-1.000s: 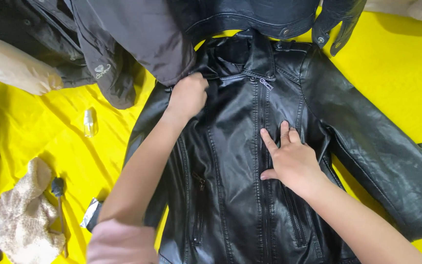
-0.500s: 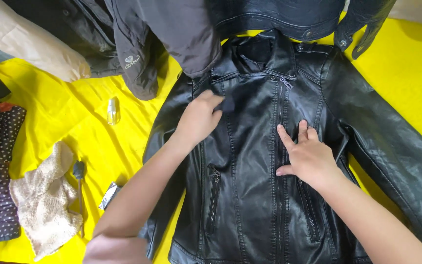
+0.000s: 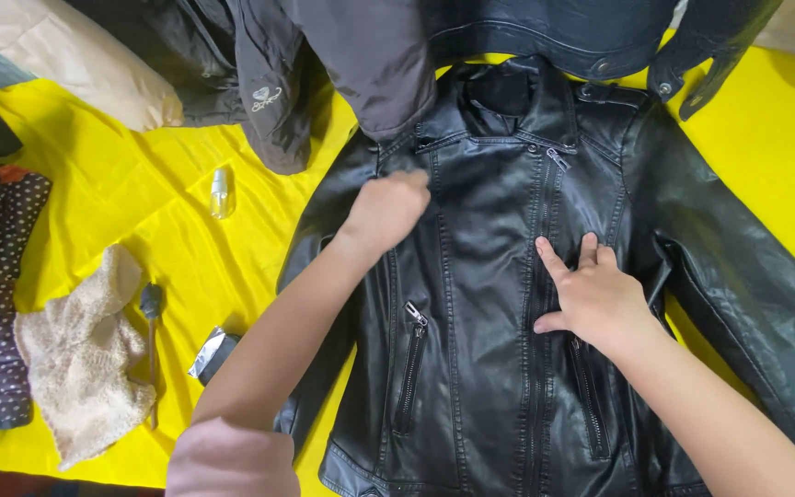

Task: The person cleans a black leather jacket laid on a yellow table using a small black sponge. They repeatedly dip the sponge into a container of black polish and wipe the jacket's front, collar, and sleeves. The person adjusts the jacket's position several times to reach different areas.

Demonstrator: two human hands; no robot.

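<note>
black faux-leather zip jacket (image 3: 480, 304) flat on yellow cloth (image 3: 186, 248) | left hand (image 3: 386, 210) fisted on chest panel | right hand (image 3: 591, 294) pressing flat, fingers spread | likely heavy, supple, slick; grip by collar or shoulders

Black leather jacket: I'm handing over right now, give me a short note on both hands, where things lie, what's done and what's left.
Left hand: loosely closed, resting on the black leather jacket at the upper chest panel, gripping nothing that shows.
Right hand: flat, fingers spread, pressing the front beside the main zipper.
Jacket: front up on the yellow sheet, zipped closed, the sleeve on the right hand's side spread out to the side.
Nearby: small spray bottle, cream knit piece, more dark jackets above the collar.
Done: laid out with the front flat.
Left: jacket not folded, sleeves still out.
</note>
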